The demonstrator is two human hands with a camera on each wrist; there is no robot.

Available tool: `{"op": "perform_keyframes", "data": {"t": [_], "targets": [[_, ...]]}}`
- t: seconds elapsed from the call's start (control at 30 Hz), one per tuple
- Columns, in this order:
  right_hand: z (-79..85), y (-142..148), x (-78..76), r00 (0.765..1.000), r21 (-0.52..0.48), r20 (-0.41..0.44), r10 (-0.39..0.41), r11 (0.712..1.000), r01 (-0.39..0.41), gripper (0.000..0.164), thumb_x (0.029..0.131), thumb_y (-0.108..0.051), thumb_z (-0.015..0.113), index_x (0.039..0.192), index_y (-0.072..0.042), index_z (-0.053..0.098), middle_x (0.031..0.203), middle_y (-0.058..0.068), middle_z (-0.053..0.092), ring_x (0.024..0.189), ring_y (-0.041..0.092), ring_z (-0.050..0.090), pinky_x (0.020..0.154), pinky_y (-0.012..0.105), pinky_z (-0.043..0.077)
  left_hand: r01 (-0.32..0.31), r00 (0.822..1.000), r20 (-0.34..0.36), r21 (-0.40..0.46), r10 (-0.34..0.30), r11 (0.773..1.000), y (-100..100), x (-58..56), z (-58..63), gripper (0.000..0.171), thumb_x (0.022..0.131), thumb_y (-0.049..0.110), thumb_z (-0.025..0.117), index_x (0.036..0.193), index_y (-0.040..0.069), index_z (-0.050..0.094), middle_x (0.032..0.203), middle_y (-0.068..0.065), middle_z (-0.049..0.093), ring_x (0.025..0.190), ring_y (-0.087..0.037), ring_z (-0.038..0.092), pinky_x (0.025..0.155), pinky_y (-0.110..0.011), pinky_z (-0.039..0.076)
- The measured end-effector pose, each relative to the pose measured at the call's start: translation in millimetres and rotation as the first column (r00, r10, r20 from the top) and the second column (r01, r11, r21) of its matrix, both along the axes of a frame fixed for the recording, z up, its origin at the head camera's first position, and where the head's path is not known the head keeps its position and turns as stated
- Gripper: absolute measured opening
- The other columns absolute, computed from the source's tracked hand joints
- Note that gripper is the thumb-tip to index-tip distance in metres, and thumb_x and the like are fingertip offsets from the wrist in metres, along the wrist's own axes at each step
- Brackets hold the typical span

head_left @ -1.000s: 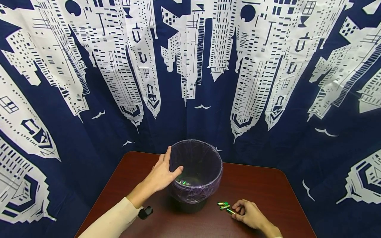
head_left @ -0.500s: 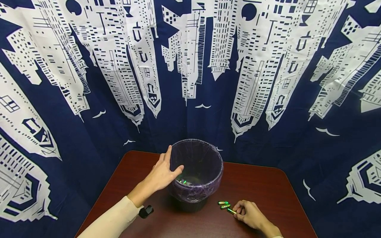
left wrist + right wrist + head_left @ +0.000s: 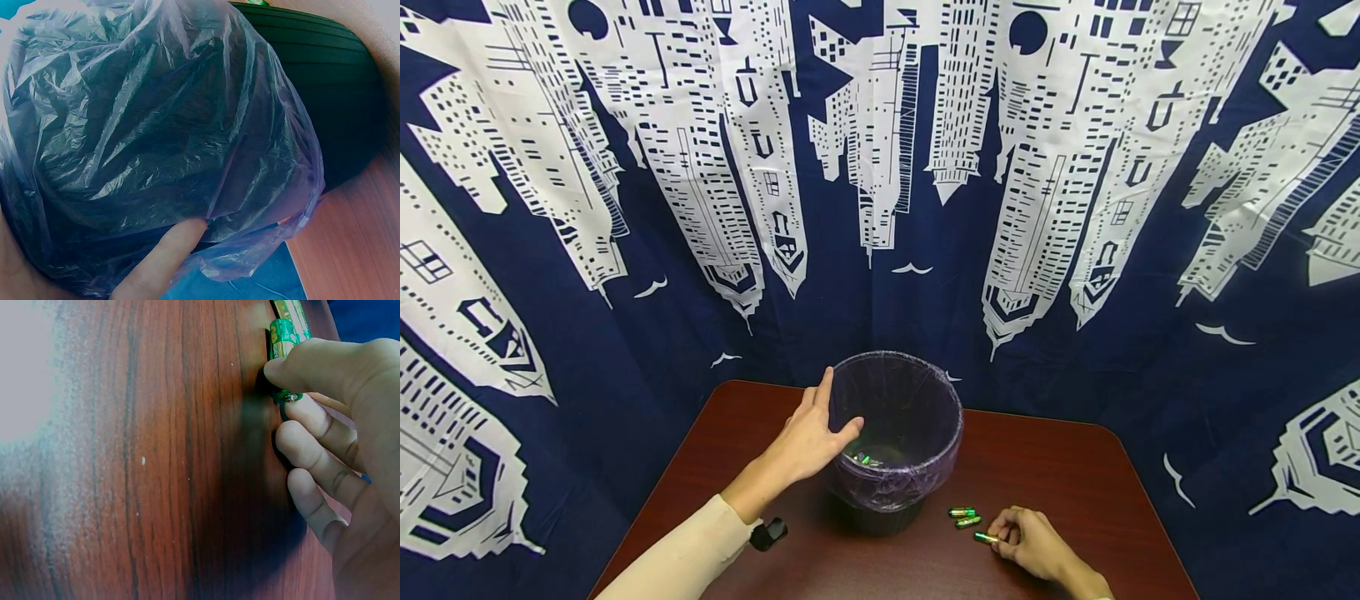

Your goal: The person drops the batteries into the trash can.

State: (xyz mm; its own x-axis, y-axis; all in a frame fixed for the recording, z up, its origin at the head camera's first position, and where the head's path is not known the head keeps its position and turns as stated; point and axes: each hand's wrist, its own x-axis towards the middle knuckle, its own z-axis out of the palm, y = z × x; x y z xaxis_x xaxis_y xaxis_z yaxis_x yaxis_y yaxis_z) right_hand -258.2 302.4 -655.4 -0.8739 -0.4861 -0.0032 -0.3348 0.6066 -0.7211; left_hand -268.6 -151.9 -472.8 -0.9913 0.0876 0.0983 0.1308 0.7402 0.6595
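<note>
In the head view my left hand (image 3: 808, 437) rests on the near left rim of a dark trash can (image 3: 876, 521) lined with a thin purple plastic bag (image 3: 891, 492). Its thumb and fingers are stretched out; one straight finger lies against the bag in the left wrist view. My right hand (image 3: 1033, 542) pinches a green and gold battery (image 3: 985, 538) between thumb and fingertips, low over the table. Two similar batteries, one (image 3: 961, 512) behind the other (image 3: 967, 522), lie just left of that hand. Small green and silvery pieces (image 3: 867, 460) show inside the can.
A reddish-brown wooden table (image 3: 1037, 458) carries the can and batteries. Behind it hangs a navy curtain (image 3: 880, 308) with white upside-down city buildings. A small black object (image 3: 767, 535) sits by the left wrist.
The battery in my right hand has turned flatter and shifted slightly right and toward me, apart from the other two. My left hand and the can stay put.
</note>
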Motion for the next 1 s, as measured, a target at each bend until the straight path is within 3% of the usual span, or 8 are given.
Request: {"op": "perform_keyframes", "data": {"t": [0.37,0.57,1.0], "targets": [[6.2,5,0.1,1.000,-0.028,0.010,0.000,1.000,0.001,0.014,0.098,-0.005,0.090,0.105,-0.013,0.081,0.099,-0.002,0.071,0.080,-0.002,0.059,0.067,0.020,0.053,-0.003,1.000,-0.013,-0.003,0.003,1.000,-1,-0.2,-0.4,0.115,0.104,0.060,0.074,0.189,0.012,0.012,0.176,-0.031,0.045,0.145,-0.054,0.070,0.120,-0.073,0.058],[13.9,7,-2.7,0.999,-0.053,-0.036,-0.007,0.999,0.005,0.013,0.098,-0.005,0.090,0.104,-0.013,0.082,0.100,-0.004,0.072,0.081,-0.004,0.060,0.067,0.020,0.056,-0.003,1.000,-0.024,0.001,0.003,1.000,-1,-0.4,-0.9,0.115,0.104,0.059,0.075,0.188,0.011,0.013,0.175,-0.032,0.047,0.145,-0.054,0.070,0.121,-0.073,0.057],[57.0,4,-10.9,0.978,-0.071,-0.192,-0.085,0.995,0.073,0.013,0.100,-0.010,0.091,0.106,-0.018,0.082,0.100,-0.007,0.075,0.085,-0.004,0.064,0.070,0.021,0.059,0.000,1.000,-0.025,0.006,0.001,1.000,0,0.5,-0.3,0.114,0.104,0.057,0.076,0.188,0.010,0.014,0.175,-0.032,0.046,0.144,-0.054,0.071,0.119,-0.074,0.059]]}}
